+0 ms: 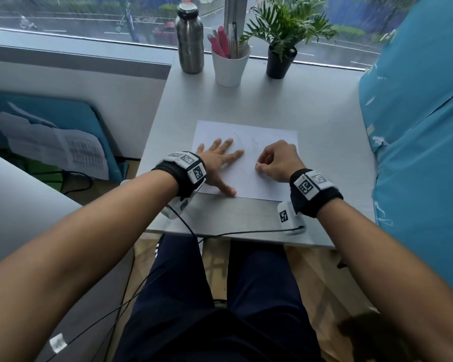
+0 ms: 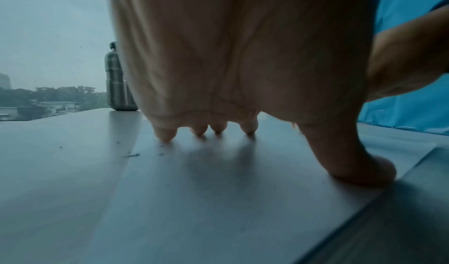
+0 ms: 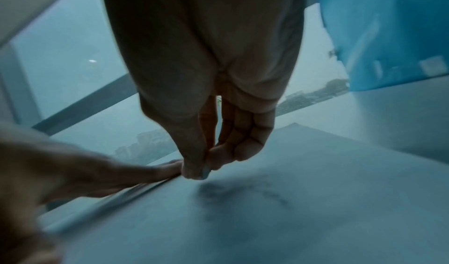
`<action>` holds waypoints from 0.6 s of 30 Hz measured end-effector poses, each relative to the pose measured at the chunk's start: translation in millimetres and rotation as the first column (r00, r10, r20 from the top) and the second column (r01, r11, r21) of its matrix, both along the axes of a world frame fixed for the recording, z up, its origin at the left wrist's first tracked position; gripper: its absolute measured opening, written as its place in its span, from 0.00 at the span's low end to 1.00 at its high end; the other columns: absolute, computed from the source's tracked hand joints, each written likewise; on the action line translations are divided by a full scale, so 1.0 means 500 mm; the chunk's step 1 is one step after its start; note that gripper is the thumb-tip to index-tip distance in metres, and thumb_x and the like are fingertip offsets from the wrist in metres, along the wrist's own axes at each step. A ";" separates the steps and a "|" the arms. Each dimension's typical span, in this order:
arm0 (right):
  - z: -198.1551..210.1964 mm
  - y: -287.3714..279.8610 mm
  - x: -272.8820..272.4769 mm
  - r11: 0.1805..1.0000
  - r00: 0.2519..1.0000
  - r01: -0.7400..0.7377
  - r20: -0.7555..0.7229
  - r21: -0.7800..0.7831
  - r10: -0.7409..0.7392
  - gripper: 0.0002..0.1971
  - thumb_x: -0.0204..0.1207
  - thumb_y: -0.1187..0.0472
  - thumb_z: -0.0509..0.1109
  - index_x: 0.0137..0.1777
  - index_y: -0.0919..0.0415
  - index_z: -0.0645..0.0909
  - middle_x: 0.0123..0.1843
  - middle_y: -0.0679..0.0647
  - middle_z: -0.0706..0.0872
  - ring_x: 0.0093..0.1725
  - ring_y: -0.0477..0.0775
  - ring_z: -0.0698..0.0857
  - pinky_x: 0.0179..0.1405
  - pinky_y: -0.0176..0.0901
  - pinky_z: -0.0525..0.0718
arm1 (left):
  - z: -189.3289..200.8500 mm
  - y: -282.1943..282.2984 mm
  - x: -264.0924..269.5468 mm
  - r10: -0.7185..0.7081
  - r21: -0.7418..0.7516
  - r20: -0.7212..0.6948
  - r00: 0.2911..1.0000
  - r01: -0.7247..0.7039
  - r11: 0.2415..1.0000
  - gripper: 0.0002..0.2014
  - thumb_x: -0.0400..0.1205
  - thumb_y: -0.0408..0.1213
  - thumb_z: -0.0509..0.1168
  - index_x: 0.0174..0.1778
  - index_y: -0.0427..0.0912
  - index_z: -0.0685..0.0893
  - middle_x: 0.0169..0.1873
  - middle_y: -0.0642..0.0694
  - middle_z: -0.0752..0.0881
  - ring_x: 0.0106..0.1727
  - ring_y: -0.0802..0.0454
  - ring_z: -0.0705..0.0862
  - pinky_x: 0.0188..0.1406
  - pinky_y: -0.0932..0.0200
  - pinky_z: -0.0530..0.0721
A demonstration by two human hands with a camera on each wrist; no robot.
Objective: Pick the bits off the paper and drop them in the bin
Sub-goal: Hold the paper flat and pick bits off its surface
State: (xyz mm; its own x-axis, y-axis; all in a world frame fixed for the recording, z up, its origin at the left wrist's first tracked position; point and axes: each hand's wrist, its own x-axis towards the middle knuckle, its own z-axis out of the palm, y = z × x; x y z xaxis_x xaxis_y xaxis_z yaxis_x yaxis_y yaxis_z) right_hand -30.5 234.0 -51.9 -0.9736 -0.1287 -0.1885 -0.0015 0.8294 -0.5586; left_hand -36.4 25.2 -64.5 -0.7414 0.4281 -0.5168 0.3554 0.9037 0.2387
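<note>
A white sheet of paper [image 1: 270, 142] lies on the grey table [image 1: 324, 105] and carries faint pencil marks. My left hand [image 1: 220, 158] lies flat on the sheet's left part, fingers spread and thumb near the front edge. In the left wrist view its fingertips [image 2: 165, 136] press the paper [image 2: 218, 201], and tiny dark bits [image 2: 132, 155] lie at the sheet's left edge. My right hand [image 1: 258, 167] is curled over the sheet's right part. Its thumb and forefinger [image 3: 199, 170] pinch together just above the paper [image 3: 316, 191] on a bit too small to make out. I see no bin.
A steel bottle [image 1: 189, 40], a white cup of pens [image 1: 230, 64] and a potted plant [image 1: 280, 61] stand along the window at the table's far edge. Blue cloth [image 1: 416, 126] borders the right side. Wrist-camera cables hang over the near edge.
</note>
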 end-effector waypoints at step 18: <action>0.005 -0.037 0.051 0.973 0.971 -0.229 0.055 -0.043 0.231 0.06 0.66 0.60 0.81 0.42 0.59 0.94 0.36 0.50 0.93 0.32 0.39 0.86 0.34 0.22 0.80 | -0.008 0.003 -0.008 0.022 -0.033 0.018 1.000 -0.022 0.999 0.68 0.57 0.74 0.75 0.82 0.67 0.34 0.82 0.50 0.26 0.83 0.45 0.27 0.77 0.32 0.31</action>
State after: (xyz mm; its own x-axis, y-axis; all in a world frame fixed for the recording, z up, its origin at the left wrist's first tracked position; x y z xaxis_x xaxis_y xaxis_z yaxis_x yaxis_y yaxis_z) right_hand -4.7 215.5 -49.2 -0.9044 -0.3555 -0.2361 -0.1557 0.7900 -0.5929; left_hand -40.6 26.9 -68.3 -0.7407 0.3943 -0.5439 0.3312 0.9187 0.2150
